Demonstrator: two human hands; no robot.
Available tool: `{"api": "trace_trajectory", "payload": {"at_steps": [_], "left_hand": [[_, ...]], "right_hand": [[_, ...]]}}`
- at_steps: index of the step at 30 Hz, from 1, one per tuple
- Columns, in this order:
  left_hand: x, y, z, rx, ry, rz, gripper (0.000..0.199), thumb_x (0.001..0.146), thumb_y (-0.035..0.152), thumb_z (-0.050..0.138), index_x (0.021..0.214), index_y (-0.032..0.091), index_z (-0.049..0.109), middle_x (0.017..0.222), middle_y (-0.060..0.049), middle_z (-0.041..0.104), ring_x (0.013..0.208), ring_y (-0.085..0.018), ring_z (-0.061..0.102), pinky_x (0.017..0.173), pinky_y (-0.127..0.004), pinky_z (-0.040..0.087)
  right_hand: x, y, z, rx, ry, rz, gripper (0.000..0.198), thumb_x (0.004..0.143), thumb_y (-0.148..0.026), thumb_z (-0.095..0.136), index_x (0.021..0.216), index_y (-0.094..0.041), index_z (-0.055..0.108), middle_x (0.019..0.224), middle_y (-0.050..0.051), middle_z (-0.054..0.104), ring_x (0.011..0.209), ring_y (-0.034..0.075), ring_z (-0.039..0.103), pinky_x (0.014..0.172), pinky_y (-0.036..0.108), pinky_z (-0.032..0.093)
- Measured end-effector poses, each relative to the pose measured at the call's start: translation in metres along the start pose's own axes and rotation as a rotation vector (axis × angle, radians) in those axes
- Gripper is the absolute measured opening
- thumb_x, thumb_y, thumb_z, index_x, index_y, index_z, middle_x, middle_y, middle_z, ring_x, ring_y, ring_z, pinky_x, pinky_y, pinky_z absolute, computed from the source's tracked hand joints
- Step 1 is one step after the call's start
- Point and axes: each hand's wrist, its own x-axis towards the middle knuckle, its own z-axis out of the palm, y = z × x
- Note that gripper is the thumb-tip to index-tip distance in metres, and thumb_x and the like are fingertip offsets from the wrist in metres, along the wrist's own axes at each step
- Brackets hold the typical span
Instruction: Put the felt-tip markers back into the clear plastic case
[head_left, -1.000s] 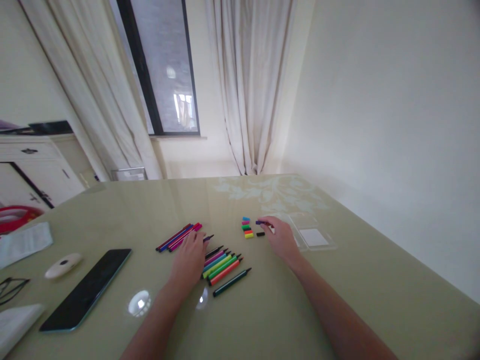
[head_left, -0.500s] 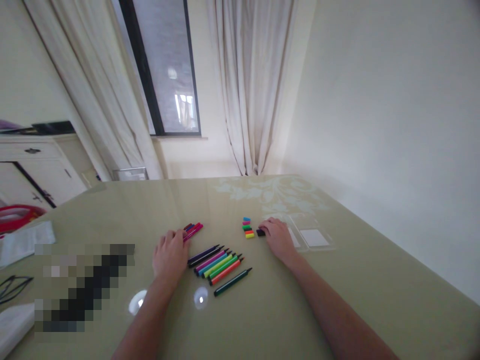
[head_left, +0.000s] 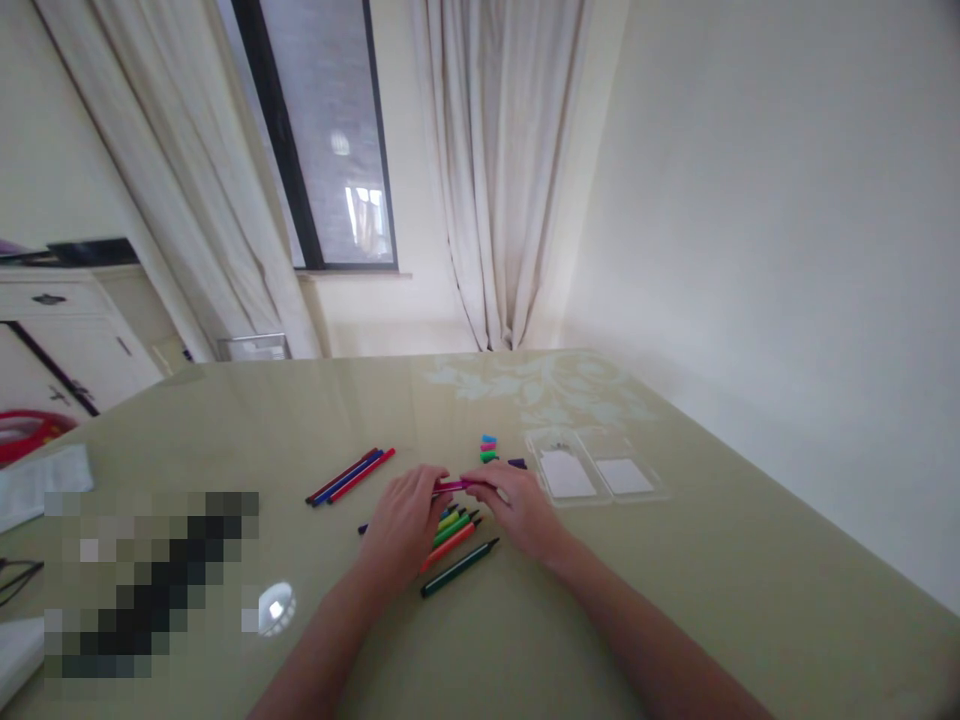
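Between my two hands is a pink marker (head_left: 451, 487), held level above the table. My left hand (head_left: 401, 525) is closed around its left part, and my right hand (head_left: 517, 508) pinches its right end. Below them lies a row of uncapped markers, among them an orange one (head_left: 451, 545) and a dark green one (head_left: 460, 568); my left hand hides much of the row. Capped red and blue markers (head_left: 350, 476) lie to the left. Several small coloured caps (head_left: 489, 447) sit just beyond my hands, some partly covered, with a dark cap (head_left: 517, 463) beside them.
A clear plastic case (head_left: 600, 497) lies unfolded on the right, with white inserts. Far left are a white packet (head_left: 46, 485), a dark cable (head_left: 19, 575) and a pixelated patch. A wall (head_left: 787, 300) runs along the table's right edge.
My left hand has lifted a pink marker from the left group and brought it right. My right hand has moved left from the dark cap to the marker's end.
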Motion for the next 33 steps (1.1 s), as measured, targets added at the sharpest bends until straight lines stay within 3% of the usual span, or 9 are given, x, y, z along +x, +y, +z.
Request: {"api": "trace_trajectory", "payload": {"at_steps": [3, 8, 12, 15, 21, 27, 33], "left_hand": [[-0.003, 0.009, -0.002, -0.014, -0.060, -0.021, 0.026, 0.103, 0.036, 0.046, 0.119, 0.021, 0.059, 0.111, -0.010, 0.072, 0.101, -0.026, 0.066, 0.090, -0.037, 0.049], [0.002, 0.009, -0.013, 0.098, -0.178, -0.243, 0.040, 0.101, 0.058, 0.042, 0.106, 0.025, 0.063, 0.094, -0.005, 0.077, 0.087, -0.026, 0.072, 0.071, -0.030, 0.046], [0.003, -0.010, -0.023, 0.213, -0.098, -0.436, 0.051, 0.098, 0.067, 0.041, 0.118, 0.024, 0.059, 0.104, -0.008, 0.076, 0.098, -0.030, 0.072, 0.076, -0.035, 0.049], [0.001, -0.027, -0.021, 0.282, -0.086, -0.444, 0.044, 0.102, 0.058, 0.037, 0.116, 0.021, 0.058, 0.113, -0.012, 0.073, 0.105, -0.029, 0.070, 0.086, -0.037, 0.050], [0.000, -0.042, -0.014, 0.308, -0.121, -0.375, 0.037, 0.105, 0.040, 0.037, 0.092, 0.020, 0.065, 0.105, -0.010, 0.071, 0.105, -0.026, 0.066, 0.091, -0.036, 0.049], [-0.004, -0.048, -0.028, 0.459, 0.009, -0.543, 0.031, 0.103, 0.031, 0.040, 0.112, 0.018, 0.067, 0.113, -0.013, 0.068, 0.107, -0.031, 0.064, 0.087, -0.042, 0.050], [-0.008, -0.056, -0.031, 0.499, -0.038, -0.609, 0.026, 0.101, 0.031, 0.046, 0.110, 0.018, 0.067, 0.111, -0.013, 0.068, 0.112, -0.034, 0.061, 0.086, -0.044, 0.050]], "right_hand": [[-0.001, -0.004, 0.006, 0.071, 0.015, -0.023, 0.024, 0.102, -0.031, 0.056, 0.112, -0.024, 0.078, 0.103, 0.005, 0.079, 0.095, 0.019, 0.071, 0.089, 0.029, 0.052], [0.004, 0.000, -0.003, 0.109, 0.076, 0.000, 0.024, 0.101, -0.030, 0.057, 0.107, -0.024, 0.080, 0.097, 0.005, 0.080, 0.089, 0.019, 0.072, 0.087, 0.031, 0.054], [0.007, 0.023, -0.025, 0.005, 0.280, 0.086, 0.023, 0.098, -0.029, 0.060, 0.105, -0.023, 0.081, 0.099, 0.007, 0.076, 0.091, 0.021, 0.070, 0.086, 0.033, 0.054], [0.007, 0.046, -0.037, -0.210, 0.380, 0.184, 0.020, 0.095, -0.028, 0.063, 0.098, -0.020, 0.082, 0.095, 0.008, 0.070, 0.085, 0.021, 0.066, 0.079, 0.032, 0.053], [0.008, 0.064, -0.035, -0.468, 0.180, 0.249, 0.021, 0.096, -0.017, 0.058, 0.097, -0.020, 0.079, 0.099, 0.008, 0.071, 0.096, 0.022, 0.065, 0.088, 0.031, 0.049], [0.012, 0.059, -0.030, -0.632, -0.004, 0.291, 0.033, 0.091, -0.003, 0.050, 0.103, -0.018, 0.077, 0.107, 0.010, 0.074, 0.103, 0.023, 0.065, 0.091, 0.029, 0.045], [0.011, 0.064, -0.030, -0.677, -0.039, 0.267, 0.036, 0.090, -0.003, 0.049, 0.106, -0.019, 0.077, 0.108, 0.009, 0.076, 0.103, 0.024, 0.064, 0.093, 0.031, 0.044]]}}
